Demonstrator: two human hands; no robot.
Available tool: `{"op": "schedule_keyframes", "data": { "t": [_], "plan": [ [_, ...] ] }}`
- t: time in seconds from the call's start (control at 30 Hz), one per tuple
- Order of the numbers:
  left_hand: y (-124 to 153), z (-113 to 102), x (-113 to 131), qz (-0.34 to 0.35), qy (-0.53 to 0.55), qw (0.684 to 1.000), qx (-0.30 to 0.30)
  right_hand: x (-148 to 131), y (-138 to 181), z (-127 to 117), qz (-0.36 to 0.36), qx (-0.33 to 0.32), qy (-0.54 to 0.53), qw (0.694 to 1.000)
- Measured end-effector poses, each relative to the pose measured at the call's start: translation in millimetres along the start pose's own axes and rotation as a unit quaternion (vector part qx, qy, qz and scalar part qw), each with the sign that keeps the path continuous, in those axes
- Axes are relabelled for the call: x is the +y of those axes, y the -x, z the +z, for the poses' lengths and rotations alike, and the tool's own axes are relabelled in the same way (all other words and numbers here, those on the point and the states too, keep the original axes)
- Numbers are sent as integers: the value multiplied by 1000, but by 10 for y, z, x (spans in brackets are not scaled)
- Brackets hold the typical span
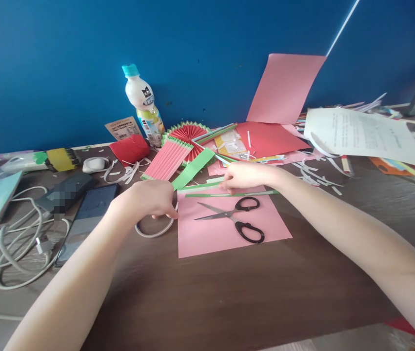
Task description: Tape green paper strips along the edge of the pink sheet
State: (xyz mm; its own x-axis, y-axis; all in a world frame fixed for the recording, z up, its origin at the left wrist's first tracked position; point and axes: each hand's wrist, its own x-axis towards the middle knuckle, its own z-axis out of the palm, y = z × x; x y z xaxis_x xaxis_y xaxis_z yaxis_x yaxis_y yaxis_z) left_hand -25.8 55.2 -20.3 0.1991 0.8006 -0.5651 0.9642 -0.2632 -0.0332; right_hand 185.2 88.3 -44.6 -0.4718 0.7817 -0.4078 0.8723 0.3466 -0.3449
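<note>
A sheet of pink paper [210,239] lies flat on the desk, with black-handled scissors [233,213] on it, their blades apart and pointing left. My left hand [156,199] is closed at the sheet's left edge, its thumb and fingertip drawn together; what they hold is hidden. Over the sheet's far edge, my right hand [242,176] has its fingers bent and pressed together on a narrow green paper strip [202,186]. A second green strip [214,195] lies just nearer, above the scissors. Behind the hands are a pleated pink paper piece [168,160] and a red pleated paper fan [188,136].
A bottle [143,105] stands by the blue wall. To the left lie a phone [90,214], a black box [66,190] and coiled cables [13,253]. Paper scraps [313,175], a propped pink sheet [286,87] and a printed sheet [366,136] fill the back right.
</note>
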Motion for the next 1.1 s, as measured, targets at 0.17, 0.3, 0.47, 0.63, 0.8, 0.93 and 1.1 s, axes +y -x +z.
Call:
{"op": "schedule_keyframes", "data": {
  "t": [0.17,0.3,0.47,0.63,0.8,0.93,1.1],
  "plan": [
    [-5,4,-14,-11,53,998,-38,16,1,-7,-13,6,-22,1000],
    [77,-123,-99,0,79,997,-9,27,22,-17,-19,52,-31,998],
    [247,-279,-203,55,124,990,35,-34,77,-37,-107,78,-116,984],
    [287,-287,-170,120,165,977,53,-170,153,-3,-214,63,-246,943],
    [258,-253,-64,153,196,966,67,-290,210,49,-256,54,-314,912],
    [243,-233,-29,176,229,954,83,-327,231,42,-262,99,-334,900],
    [235,-212,-13,172,250,948,92,-293,236,24,-270,141,-321,897]
  ]
}}
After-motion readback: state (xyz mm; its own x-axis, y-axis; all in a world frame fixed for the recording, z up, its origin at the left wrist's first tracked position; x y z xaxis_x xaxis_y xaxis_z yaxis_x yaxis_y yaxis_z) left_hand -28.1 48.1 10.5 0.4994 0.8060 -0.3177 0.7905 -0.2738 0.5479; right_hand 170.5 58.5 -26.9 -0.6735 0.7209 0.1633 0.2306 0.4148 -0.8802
